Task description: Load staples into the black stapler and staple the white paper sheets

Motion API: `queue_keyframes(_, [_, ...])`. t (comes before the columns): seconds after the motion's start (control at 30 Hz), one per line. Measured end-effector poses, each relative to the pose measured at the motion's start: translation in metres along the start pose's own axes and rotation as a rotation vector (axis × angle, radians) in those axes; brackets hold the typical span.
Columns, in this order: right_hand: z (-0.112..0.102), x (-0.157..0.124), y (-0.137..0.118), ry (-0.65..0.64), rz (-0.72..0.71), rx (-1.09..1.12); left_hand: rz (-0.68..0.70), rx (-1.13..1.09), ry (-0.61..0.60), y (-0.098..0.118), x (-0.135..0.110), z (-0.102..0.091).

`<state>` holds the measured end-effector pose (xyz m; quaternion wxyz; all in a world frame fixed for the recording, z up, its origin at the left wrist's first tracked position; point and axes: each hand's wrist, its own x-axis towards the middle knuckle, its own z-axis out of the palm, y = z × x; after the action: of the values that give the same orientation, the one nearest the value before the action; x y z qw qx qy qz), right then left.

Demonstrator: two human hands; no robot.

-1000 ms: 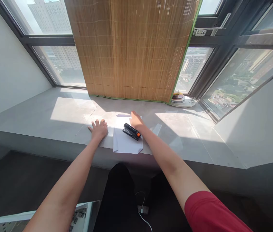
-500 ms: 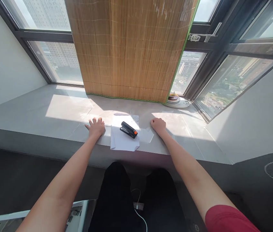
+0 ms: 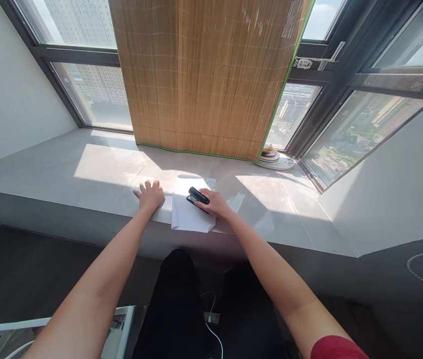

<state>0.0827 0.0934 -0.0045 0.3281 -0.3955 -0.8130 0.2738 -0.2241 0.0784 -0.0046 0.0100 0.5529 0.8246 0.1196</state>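
Observation:
A black stapler [image 3: 196, 195] lies on a sheet of white paper [image 3: 188, 218] near the front edge of a grey window ledge [image 3: 84, 174]. My right hand [image 3: 215, 203] rests on the stapler's near end, fingers curled over it. Just left of the paper, my left hand [image 3: 150, 195] lies flat on the ledge with its fingers spread.
A bamboo blind [image 3: 204, 75] hangs over the middle window, down to the ledge. A stack of plates [image 3: 271, 155] sits at the back right corner. A clear plastic sleeve [image 3: 237, 201] lies right of the paper. A white cable [image 3: 213, 334] hangs between my knees.
My right hand went from behind the stapler out to the right of the paper, closed into a fist, then came back onto the stapler. My left hand stayed put.

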Motion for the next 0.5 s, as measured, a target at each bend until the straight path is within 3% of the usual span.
queue_keyframes(0.07, [0.011, -0.003, -0.007, -0.024, 0.041, -0.062, -0.003, -0.003, -0.006, 0.0, 0.0, 0.0])
queue_keyframes(0.13, [0.008, -0.01, -0.006, -0.027, 0.087, -0.091, -0.005, -0.005, -0.009, 0.0, 0.0, 0.0])
queue_keyframes(0.37, [-0.063, -0.063, 0.035, 0.003, 0.142, -0.08, 0.0, -0.027, 0.011, -0.003, 0.004, 0.003])
queue_keyframes(0.5, [-0.076, -0.081, 0.046, 0.11, 0.11, -0.13, 0.01, -0.037, 0.041, -0.004, 0.006, 0.005])
